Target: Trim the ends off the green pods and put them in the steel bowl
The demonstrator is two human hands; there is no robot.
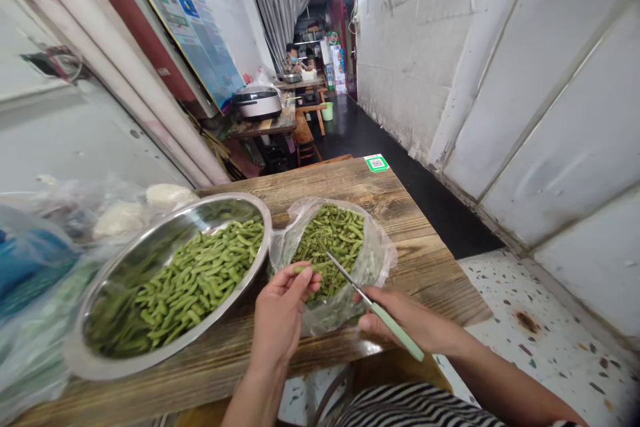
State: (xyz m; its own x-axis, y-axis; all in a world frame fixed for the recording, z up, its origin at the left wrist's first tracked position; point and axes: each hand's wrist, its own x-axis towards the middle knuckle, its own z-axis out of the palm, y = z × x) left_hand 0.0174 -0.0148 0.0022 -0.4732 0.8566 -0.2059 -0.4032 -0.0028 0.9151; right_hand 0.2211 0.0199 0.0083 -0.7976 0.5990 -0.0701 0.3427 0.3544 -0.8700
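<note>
Between the thumb and fingertips of my left hand (283, 303) is a green edamame pod (306, 269). My right hand (395, 317) grips a pair of scissors (387, 327) with pale green handles, the blades pointing up and left towards the pod. Both hands are over the near side of a clear plastic bag (377, 257), which lies spread on the table and holds a heap of edamame pods (333, 227). To the left, a wide steel basin (267, 220) contains many more loose edamame pods (205, 273).
The wooden table (425, 233) bears a green QR code sticker (377, 163) at its far corner. Plastic bags (35, 267) crowd its left end. Farther back, a white-and-black cooker (257, 102) stands on another table, and a person (293, 60) sits beyond it.
</note>
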